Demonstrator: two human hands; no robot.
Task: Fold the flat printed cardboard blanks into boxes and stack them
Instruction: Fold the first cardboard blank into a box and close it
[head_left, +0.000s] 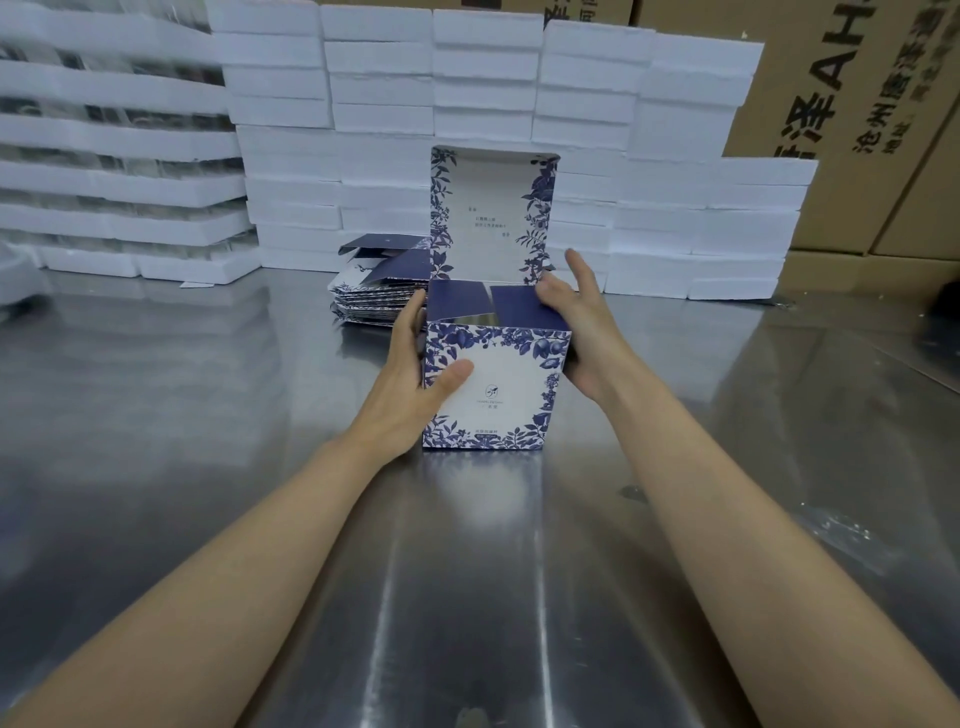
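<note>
While the blue-flowered white cardboard box (498, 384) stands on the shiny steel table (208, 415) near the pile of flat blanks (374, 296), the left hand (410, 374) clasps its corner, thumb on front, steadying it. The right hand (582, 332), fingers spread, presses a navy flap (524, 312) inward, probably before the upright lid (488, 218) closes

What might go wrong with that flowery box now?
The tall lid stands open; closing it crooked might crease it. The dark flap that the right hand presses might spring back up. The left hand squeezing the box too hard might dent its side.
</note>
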